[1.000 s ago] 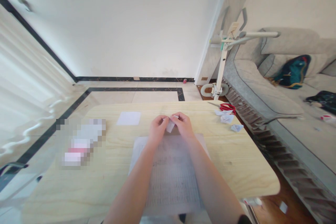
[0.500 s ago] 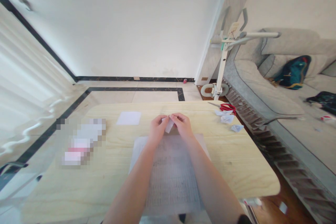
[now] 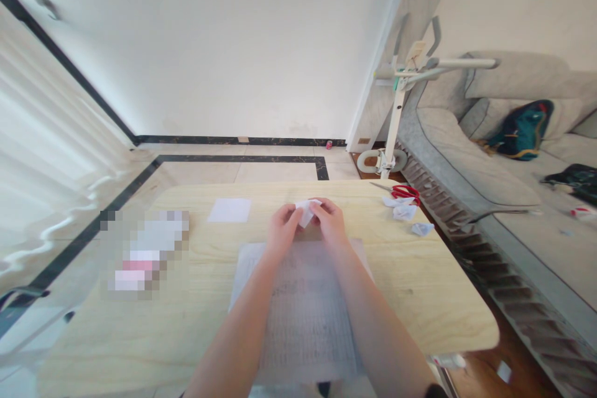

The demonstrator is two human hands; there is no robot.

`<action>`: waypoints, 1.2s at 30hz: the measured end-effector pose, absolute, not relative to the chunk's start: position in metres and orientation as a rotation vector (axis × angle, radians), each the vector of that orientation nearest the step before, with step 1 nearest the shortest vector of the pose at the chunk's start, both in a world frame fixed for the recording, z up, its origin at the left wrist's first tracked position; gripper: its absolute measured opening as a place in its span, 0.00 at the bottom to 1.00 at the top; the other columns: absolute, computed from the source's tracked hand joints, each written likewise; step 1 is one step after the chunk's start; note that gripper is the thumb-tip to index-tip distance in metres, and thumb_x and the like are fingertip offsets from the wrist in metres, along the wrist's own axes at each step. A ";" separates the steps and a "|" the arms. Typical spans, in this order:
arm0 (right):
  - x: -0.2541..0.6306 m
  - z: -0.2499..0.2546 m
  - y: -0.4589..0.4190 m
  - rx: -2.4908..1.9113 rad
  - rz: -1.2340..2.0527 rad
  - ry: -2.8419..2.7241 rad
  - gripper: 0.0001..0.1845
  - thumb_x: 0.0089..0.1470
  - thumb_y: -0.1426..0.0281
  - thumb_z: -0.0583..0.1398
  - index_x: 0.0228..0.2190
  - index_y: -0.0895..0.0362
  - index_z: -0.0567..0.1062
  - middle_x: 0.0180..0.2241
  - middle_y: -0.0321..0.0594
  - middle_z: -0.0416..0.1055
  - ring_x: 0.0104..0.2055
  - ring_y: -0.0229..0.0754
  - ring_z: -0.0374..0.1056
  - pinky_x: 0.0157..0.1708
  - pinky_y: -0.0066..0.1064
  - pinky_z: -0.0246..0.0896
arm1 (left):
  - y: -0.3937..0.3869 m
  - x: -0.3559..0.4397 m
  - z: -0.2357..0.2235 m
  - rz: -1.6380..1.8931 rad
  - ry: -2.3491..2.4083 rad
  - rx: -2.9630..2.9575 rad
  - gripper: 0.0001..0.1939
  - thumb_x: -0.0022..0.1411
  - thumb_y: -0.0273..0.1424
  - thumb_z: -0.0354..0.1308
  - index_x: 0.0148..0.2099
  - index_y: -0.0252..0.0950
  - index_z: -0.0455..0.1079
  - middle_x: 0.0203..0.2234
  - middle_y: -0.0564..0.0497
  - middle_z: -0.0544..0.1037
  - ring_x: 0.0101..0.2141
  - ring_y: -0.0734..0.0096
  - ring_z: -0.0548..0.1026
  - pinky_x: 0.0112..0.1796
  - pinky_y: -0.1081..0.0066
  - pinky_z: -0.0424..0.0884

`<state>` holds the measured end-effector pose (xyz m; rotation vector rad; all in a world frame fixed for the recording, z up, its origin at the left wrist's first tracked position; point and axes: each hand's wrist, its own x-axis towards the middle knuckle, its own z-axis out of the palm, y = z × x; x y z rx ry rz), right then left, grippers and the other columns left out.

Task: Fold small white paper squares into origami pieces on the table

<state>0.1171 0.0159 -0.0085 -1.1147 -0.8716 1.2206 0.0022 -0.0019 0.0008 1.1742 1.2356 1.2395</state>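
Between my two hands is a small piece of folded white paper (image 3: pixel 306 211), held above the far half of the wooden table (image 3: pixel 205 298). My left hand (image 3: pixel 282 228) pinches its left side, thumb on the near face. On the other side my right hand (image 3: pixel 329 221) grips the paper between thumb and fingers. The fingers behind the paper are partly hidden. Beneath my forearms lies a printed sheet under a clear cover (image 3: pixel 308 311). A flat white sheet of paper (image 3: pixel 229 210) rests to the left of my hands.
Red-handled scissors (image 3: pixel 405 193) lie at the table's far right, beside folded paper pieces (image 3: pixel 403 211) and another folded piece (image 3: pixel 422 229). A blurred-out white and pink item (image 3: pixel 153 245) is on the left. Beyond the right edge stand a grey sofa (image 3: pixel 466 137) and white exercise equipment (image 3: pixel 394 118).
The folded paper has turned and its top now shows wider between my fingers. My right hand has shifted slightly to the right; both hands keep their hold.
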 end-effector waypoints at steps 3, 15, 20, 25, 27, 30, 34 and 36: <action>0.117 -0.010 0.016 -1.099 1.241 -0.909 0.12 0.38 0.63 0.63 0.27 0.57 0.72 0.19 0.31 0.64 0.19 0.32 0.56 0.19 0.25 0.51 | -0.003 0.002 0.002 1.262 1.239 1.233 0.14 0.55 0.39 0.53 0.34 0.33 0.71 0.25 0.51 0.73 0.24 0.73 0.70 0.22 0.76 0.66; 0.113 -0.016 0.014 -1.056 1.307 -1.107 0.11 0.40 0.67 0.62 0.29 0.56 0.69 0.19 0.29 0.62 0.18 0.32 0.55 0.19 0.25 0.50 | -0.001 0.000 -0.001 1.325 1.341 1.324 0.13 0.56 0.36 0.51 0.34 0.33 0.72 0.25 0.50 0.73 0.25 0.73 0.69 0.22 0.77 0.63; 0.115 -0.020 0.016 -1.117 1.228 -1.164 0.08 0.40 0.68 0.60 0.28 0.56 0.70 0.19 0.29 0.63 0.19 0.33 0.57 0.20 0.25 0.51 | -0.002 -0.001 0.000 1.334 1.353 1.370 0.14 0.57 0.37 0.50 0.30 0.33 0.71 0.22 0.52 0.70 0.23 0.75 0.66 0.23 0.76 0.62; 0.114 -0.021 0.015 -1.099 1.212 -1.180 0.09 0.41 0.68 0.60 0.29 0.56 0.71 0.21 0.31 0.66 0.22 0.35 0.60 0.23 0.26 0.54 | 0.000 -0.003 -0.002 1.335 1.402 1.333 0.14 0.56 0.38 0.50 0.30 0.33 0.70 0.20 0.52 0.70 0.22 0.74 0.66 0.21 0.76 0.61; 0.113 -0.019 0.014 -1.103 1.213 -1.204 0.09 0.41 0.66 0.61 0.29 0.56 0.71 0.22 0.32 0.67 0.23 0.35 0.61 0.23 0.26 0.55 | 0.000 -0.004 -0.003 1.344 1.412 1.320 0.13 0.56 0.38 0.51 0.29 0.34 0.70 0.20 0.52 0.70 0.22 0.74 0.66 0.21 0.76 0.60; 0.112 -0.016 0.013 -1.124 1.198 -1.249 0.10 0.41 0.65 0.61 0.29 0.56 0.71 0.22 0.34 0.68 0.24 0.37 0.62 0.23 0.27 0.56 | 0.001 -0.005 -0.003 1.364 1.433 1.280 0.12 0.55 0.36 0.51 0.28 0.33 0.70 0.20 0.52 0.70 0.22 0.74 0.66 0.21 0.76 0.60; 0.112 -0.015 0.013 -1.144 1.154 -1.263 0.10 0.41 0.65 0.61 0.28 0.56 0.72 0.23 0.36 0.70 0.26 0.38 0.63 0.24 0.27 0.57 | 0.001 -0.004 -0.002 1.368 1.419 1.244 0.12 0.55 0.36 0.51 0.29 0.33 0.70 0.20 0.52 0.70 0.23 0.74 0.67 0.21 0.76 0.61; 0.113 -0.017 0.014 -1.150 1.138 -1.254 0.09 0.41 0.66 0.61 0.28 0.56 0.73 0.24 0.36 0.70 0.27 0.38 0.64 0.24 0.27 0.57 | 0.001 -0.003 -0.002 1.367 1.400 1.208 0.12 0.55 0.36 0.52 0.31 0.33 0.70 0.21 0.52 0.71 0.24 0.74 0.68 0.21 0.77 0.62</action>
